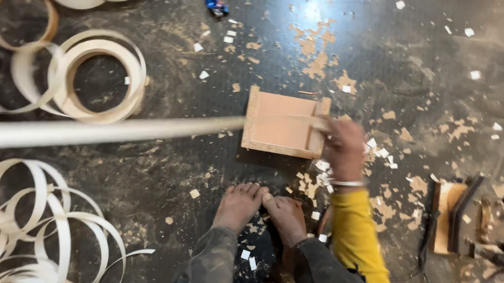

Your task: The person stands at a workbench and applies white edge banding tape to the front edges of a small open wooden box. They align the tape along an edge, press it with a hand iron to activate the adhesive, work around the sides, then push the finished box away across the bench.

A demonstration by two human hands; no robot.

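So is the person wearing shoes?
No, both feet are bare on the dusty floor, toes showing just below the wooden block.

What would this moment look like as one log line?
right hand: on wooden block, gripping long strip | left hand: out of view | floor: chips

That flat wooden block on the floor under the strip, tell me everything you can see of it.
The wooden block is a pale tan, roughly square board with raised lips along its left, bottom and right edges. It lies flat on the dark, chip-strewn floor, slightly rotated, just beyond the person's bare feet. A long pale strip runs across its top from the left. The right hand, motion-blurred, presses at its right edge, where the strip ends.
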